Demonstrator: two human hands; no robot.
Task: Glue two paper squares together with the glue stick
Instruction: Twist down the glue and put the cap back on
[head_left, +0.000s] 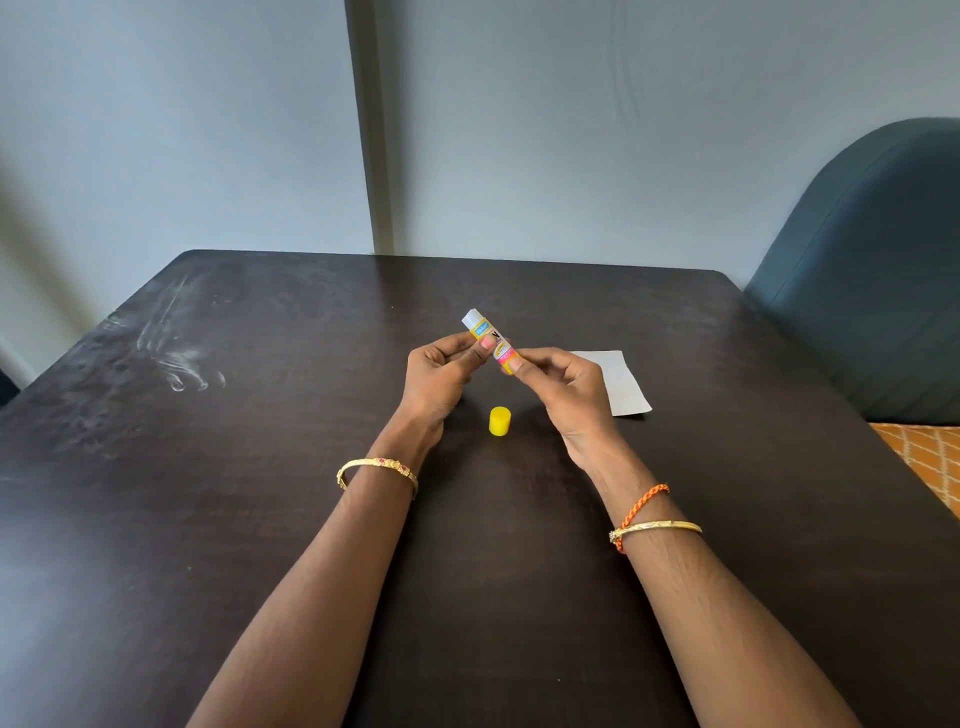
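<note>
- Head view: both hands are pinching the uncapped glue stick (488, 340) above the table (208, 519) — left hand (441, 371) mid-barrel, right hand (563, 387) at its base.
- Yellow cap (500, 420) is standing below; white paper (621, 382) is lying just right.

Between the forearms only the yellow cap (500, 420) stood on the table (208, 519), with white paper (626, 384) lying flat behind the right hand (563, 387).
</note>
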